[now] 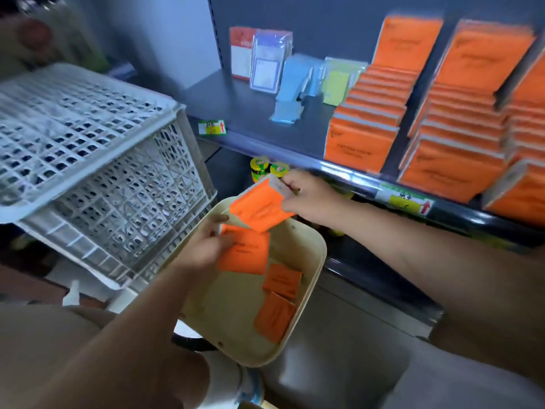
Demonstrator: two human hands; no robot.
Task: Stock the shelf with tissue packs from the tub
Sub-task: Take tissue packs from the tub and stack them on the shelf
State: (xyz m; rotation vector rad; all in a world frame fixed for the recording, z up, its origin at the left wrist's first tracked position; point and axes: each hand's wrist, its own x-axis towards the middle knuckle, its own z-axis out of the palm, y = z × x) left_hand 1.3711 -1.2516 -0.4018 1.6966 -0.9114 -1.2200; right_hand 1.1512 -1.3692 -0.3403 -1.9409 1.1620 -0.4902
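My right hand [306, 199] holds a flat orange plastic-wrapped tissue pack [259, 211] just above the far rim of a cream-coloured rectangular plastic tub [318, 261]. Its grip is closed on the pack's upper right edge, and the pack is tilted. My left hand [206, 249] reaches into the tub, fingers lying on the left corner of a second orange pack [247, 255]. The blur means I cannot tell whether that grip has closed on it. Two smaller-looking orange packs [282, 280] lie loose on the tub floor nearer to me.

Above and to the right is the dark metal shelf [250, 113], which carries upright rows of matching orange packs [365, 134]. Left of them is bare shelf, with pale blue, yellow and clear packets [295, 81] at the back. A white lattice plastic crate [88, 143] sits to the left of the tub.

I judge the step in hand to be lifting packs out of the tub. The next move calls for carrying the raised pack up and right over the shelf edge, turning it upright, and setting it at the front of a row without toppling its neighbours.
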